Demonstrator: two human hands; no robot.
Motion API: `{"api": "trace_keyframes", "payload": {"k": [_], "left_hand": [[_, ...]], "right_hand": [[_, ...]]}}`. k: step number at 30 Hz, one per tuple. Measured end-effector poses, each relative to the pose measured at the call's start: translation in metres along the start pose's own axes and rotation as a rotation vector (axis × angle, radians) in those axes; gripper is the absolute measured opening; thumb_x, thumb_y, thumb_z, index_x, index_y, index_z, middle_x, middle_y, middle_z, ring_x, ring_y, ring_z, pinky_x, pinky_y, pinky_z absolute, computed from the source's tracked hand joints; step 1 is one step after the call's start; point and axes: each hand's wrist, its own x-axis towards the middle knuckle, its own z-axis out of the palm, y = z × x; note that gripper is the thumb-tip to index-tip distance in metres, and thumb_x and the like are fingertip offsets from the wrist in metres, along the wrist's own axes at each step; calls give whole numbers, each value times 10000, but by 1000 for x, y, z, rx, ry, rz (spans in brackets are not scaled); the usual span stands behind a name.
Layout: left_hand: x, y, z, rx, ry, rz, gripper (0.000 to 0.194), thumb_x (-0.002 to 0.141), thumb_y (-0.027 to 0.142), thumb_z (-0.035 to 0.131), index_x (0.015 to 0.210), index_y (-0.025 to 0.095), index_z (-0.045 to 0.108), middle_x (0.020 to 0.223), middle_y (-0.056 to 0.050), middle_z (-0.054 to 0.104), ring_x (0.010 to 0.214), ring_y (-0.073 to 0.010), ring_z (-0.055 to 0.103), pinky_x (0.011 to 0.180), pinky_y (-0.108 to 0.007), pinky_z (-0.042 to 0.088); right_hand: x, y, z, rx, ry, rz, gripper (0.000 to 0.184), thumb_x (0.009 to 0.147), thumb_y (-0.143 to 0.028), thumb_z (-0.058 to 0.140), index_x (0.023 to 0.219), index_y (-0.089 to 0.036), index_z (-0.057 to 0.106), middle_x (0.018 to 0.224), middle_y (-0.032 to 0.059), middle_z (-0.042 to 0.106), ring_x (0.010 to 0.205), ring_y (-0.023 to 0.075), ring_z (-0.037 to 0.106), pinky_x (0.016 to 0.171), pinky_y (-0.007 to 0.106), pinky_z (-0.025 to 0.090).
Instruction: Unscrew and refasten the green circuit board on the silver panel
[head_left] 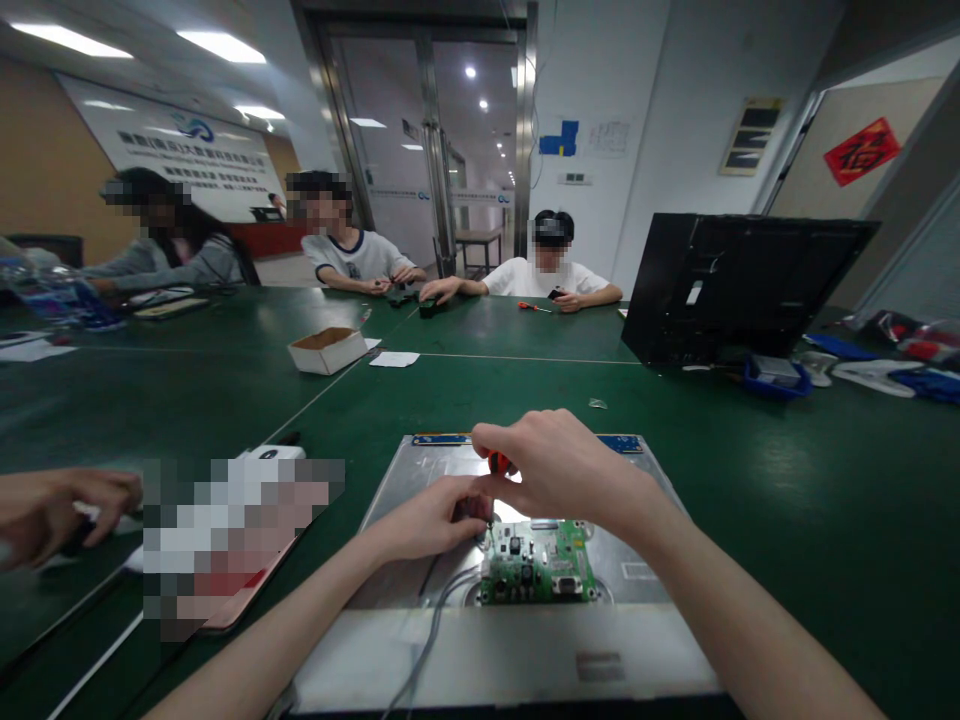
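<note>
A metal-backed display panel [637, 640] lies flat before me, with a green circuit board [536, 565] on it. My right hand [559, 465] is closed around the red-orange handle of a screwdriver [497, 462], held upright over the board's upper left corner. Close beside the screwdriver's shaft, my left hand [435, 520] has its fingers curled together at that same corner. What the left fingertips pinch, if anything, is hidden. Grey cables [435, 625] run from the board's left side toward me across the panel.
At left lies a phone-like pink item [247, 590], partly blurred, near another person's hand [67, 510]. A white open box [327, 350] and papers [395, 359] sit farther back. A black monitor [735, 290] and blue tray [777, 378] stand right. Several people sit across the green table [480, 390].
</note>
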Motion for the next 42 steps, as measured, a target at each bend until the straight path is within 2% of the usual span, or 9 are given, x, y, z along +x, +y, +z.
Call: {"api": "trace_keyframes", "payload": {"k": [4, 7, 12, 15, 19, 25, 28, 35, 42], "left_hand": [[-1, 2, 0, 23, 7, 2, 81, 761, 208, 553, 830, 171, 574, 748, 4, 589, 697, -176, 547, 646, -271, 417], [0, 1, -1, 29, 4, -16, 84, 747, 210, 565, 820, 169, 574, 742, 5, 579, 688, -174, 538, 628, -264, 408], [1, 0, -1, 29, 4, 0, 55, 737, 206, 576, 775, 174, 552, 728, 7, 570, 689, -179, 533, 628, -264, 406], [0, 0, 0, 19, 6, 12, 69, 752, 208, 570, 810, 172, 564, 755, -3, 592, 702, -185, 546, 641, -270, 418], [0, -1, 0, 15, -11, 10, 93, 765, 185, 536, 848, 173, 576, 780, -3, 608, 708, -178, 558, 647, -267, 422], [0, -4, 0, 42, 20, -16, 110, 746, 219, 577, 841, 165, 586, 766, -2, 585, 697, -177, 533, 624, -261, 409], [0, -3, 1, 29, 22, -19, 93, 735, 221, 581, 809, 166, 573, 759, -3, 586, 707, -184, 539, 635, -269, 416], [-1, -1, 1, 42, -8, -27, 89, 771, 198, 545, 841, 169, 589, 789, -8, 613, 706, -176, 551, 636, -267, 424], [0, -6, 1, 43, 21, -18, 103, 737, 205, 584, 833, 166, 584, 783, -8, 603, 713, -179, 538, 643, -268, 420]], "right_hand": [[2, 1, 2, -29, 4, 31, 188, 912, -382, 519, 857, -222, 600, 684, 3, 636, 578, 124, 506, 497, 270, 185], [2, 0, 3, 1, 20, 15, 118, 886, -284, 504, 949, -211, 572, 712, 0, 649, 566, 119, 497, 487, 259, 190], [-2, -2, 0, 42, 6, -24, 225, 804, -239, 543, 1020, -182, 522, 787, 23, 667, 594, 131, 513, 494, 254, 223], [-1, -1, -1, 19, 11, -23, 147, 850, -318, 558, 938, -201, 551, 772, 16, 665, 611, 133, 523, 501, 261, 222], [2, 2, 2, -21, 38, 27, 260, 912, -449, 508, 824, -219, 591, 660, -5, 626, 565, 125, 493, 485, 263, 199], [1, 2, 3, -12, 56, 20, 81, 829, -272, 551, 866, -202, 571, 671, -12, 628, 526, 109, 448, 461, 249, 191], [-1, 0, 2, 15, 65, -17, 121, 786, -249, 575, 890, -194, 547, 716, -9, 638, 540, 106, 455, 462, 245, 198], [1, 2, 3, -13, 62, 36, 255, 906, -443, 525, 815, -218, 604, 647, -8, 628, 552, 116, 474, 480, 254, 195], [1, 1, 3, 23, 62, 9, 129, 802, -236, 559, 924, -194, 561, 737, -3, 653, 561, 106, 476, 469, 242, 202]]}}
